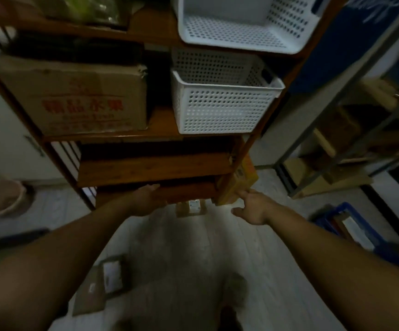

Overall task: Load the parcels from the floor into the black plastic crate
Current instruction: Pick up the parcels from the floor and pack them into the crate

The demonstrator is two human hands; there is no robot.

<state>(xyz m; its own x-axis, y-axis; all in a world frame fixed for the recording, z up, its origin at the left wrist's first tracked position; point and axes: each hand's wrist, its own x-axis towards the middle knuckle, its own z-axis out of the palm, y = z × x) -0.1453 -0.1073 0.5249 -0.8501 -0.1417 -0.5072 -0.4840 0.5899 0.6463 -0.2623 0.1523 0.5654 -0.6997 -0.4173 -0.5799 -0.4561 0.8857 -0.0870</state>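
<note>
Both arms are reaching forward and down toward the foot of a wooden shelf unit (155, 167). The left hand (149, 199) is stretching out with its fingers straight and loosely together, gripping nothing, its fingertips lying at the edge of the lowest shelf. The right hand (253, 206) is spreading its fingers and thumb apart, also holding nothing; its fingertips are lying just at the lower end of an orange-yellow carton (239, 181) that is leaning by the unit's right leg. Whether they are touching it cannot be told, and its print is too blurred to read.

Between the two hands, just beyond them on the pale floor (193, 247), a small brown parcel (191, 207) is lying with a white label facing up; the writing on the label is too small to make out. Well behind the left hand, under the left forearm, flat brown parcels (105, 283) are lying on the floor, the top one bearing a white label that is also unreadable.

Above the left hand, a cardboard box (74, 99) is sitting on a shelf, printed in red with 精品水果; the smaller lines beneath are blurring out. Above the right hand, a white perforated basket (220, 101) is sitting on the same shelf, and a second white basket (241, 22) is sitting one shelf higher. Off to the right of the right hand, a blue crate (351, 228) is sitting on the floor.
</note>
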